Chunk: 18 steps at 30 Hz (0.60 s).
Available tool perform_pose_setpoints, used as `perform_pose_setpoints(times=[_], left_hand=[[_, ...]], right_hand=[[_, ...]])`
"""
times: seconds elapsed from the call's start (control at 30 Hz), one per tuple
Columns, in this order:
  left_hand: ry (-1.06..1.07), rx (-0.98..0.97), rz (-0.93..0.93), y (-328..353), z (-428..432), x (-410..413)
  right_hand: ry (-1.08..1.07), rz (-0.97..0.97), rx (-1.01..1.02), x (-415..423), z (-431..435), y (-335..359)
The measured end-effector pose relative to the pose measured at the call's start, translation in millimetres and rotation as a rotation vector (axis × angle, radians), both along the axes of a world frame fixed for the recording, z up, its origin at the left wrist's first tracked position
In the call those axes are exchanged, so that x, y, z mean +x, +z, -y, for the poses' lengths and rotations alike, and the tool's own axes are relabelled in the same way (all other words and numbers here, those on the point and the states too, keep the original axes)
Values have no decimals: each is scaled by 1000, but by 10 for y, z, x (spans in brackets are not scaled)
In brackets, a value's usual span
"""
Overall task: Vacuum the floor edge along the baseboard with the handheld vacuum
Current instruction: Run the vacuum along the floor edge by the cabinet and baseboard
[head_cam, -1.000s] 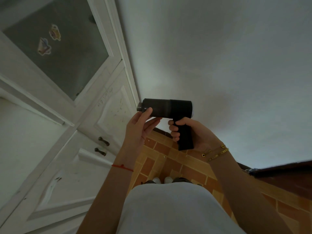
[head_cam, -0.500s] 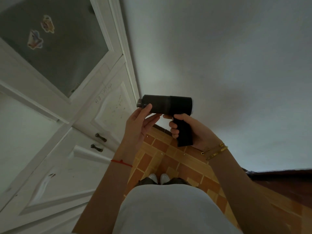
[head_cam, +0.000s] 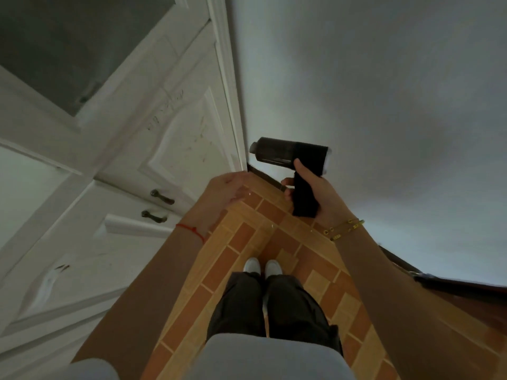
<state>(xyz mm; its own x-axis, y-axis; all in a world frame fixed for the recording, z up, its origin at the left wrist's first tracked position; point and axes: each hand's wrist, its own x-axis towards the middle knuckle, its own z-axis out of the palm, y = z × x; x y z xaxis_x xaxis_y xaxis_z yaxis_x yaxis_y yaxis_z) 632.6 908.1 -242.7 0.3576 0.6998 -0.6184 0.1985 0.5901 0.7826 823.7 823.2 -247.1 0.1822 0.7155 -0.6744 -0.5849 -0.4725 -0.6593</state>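
My right hand (head_cam: 319, 194) grips the pistol handle of a black handheld vacuum (head_cam: 290, 157), whose barrel is level with its nozzle pointing left toward the door frame. My left hand (head_cam: 226, 189) hangs below and left of the nozzle, apart from the vacuum, fingers loosely spread and holding nothing. A dark baseboard (head_cam: 267, 178) runs along the foot of the white wall, from the door frame down to the right, partly hidden behind my right hand and arm. The floor (head_cam: 247, 242) is orange and brown tile.
A white panelled door or cabinet (head_cam: 175, 138) with two dark metal handles (head_cam: 162, 197) fills the left side. The white wall (head_cam: 384, 91) fills the right. My feet in white shoes (head_cam: 262, 266) stand on the tiles between them.
My left hand has let go of the vacuum's nozzle end and dropped away to the left. The view has tilted down, showing more floor and my feet.
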Motion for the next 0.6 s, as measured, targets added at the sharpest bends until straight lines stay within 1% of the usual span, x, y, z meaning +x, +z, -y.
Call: perform_pose_setpoints(times=[0.1, 0.17, 0.2, 0.27, 0.3, 0.37, 0.6], left_hand=[[-39, 113, -252, -685, -152, -91], [-72, 173, -338, -1272, -223, -139], [-81, 208, -367, -1607, -255, -157], [-125, 285, -423, -1828, -279, -193], [-151, 333, -459, -2042, -284, -199], [-221, 405, -517, -2652, -343, -205], [-398, 570, -612, -4661, -456, -347]], right_hand=[[-19, 162, -91, 27, -149, -588], [-25, 216, -100, 10, -245, -1117], [-25, 230, -97, 5, -301, -1424], [-7, 287, -133, -11, -348, -1607], [-1, 308, -134, -21, -358, -1800], [43, 374, -113, -36, -433, -2394], [161, 567, -95, -84, -604, -4369]])
